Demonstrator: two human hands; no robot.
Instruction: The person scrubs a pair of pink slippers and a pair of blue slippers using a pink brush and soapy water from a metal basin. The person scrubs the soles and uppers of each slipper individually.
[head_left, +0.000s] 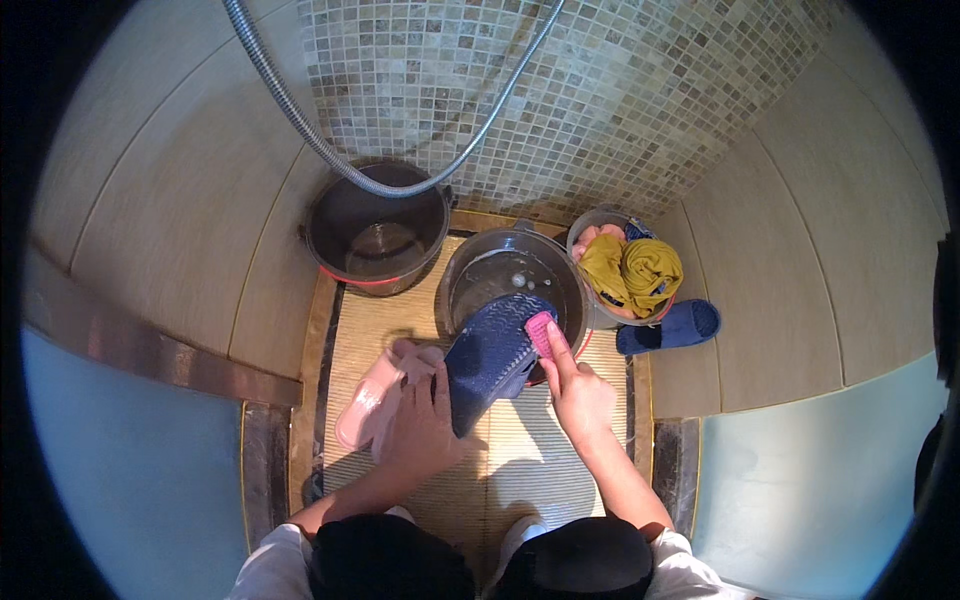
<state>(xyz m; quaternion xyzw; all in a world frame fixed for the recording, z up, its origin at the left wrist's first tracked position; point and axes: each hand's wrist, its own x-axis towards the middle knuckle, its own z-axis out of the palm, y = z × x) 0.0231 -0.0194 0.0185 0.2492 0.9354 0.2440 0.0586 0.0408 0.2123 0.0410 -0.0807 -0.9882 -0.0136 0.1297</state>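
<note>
My left hand (421, 427) holds the heel end of a dark blue slipper (491, 345), sole side up, over the near rim of the middle bucket (570, 262). In my right hand (576, 390) is a pink scrubbing brush (540, 335), its face against the slipper's sole near the toe. Water with some foam stands in that bucket. Left of the slipper, a pair of pink slippers (367, 401) lies on the floor, partly behind my left hand. A second blue slipper (669, 328) rests at the right, by the wall.
A dark bucket (377, 225) holding some water stands at the back left. At the back right, another bucket (581, 223) is heaped with mustard, pink and blue cloth (637, 270). A metal shower hose (360, 178) hangs in a loop before the mosaic wall. Tiled walls enclose both sides.
</note>
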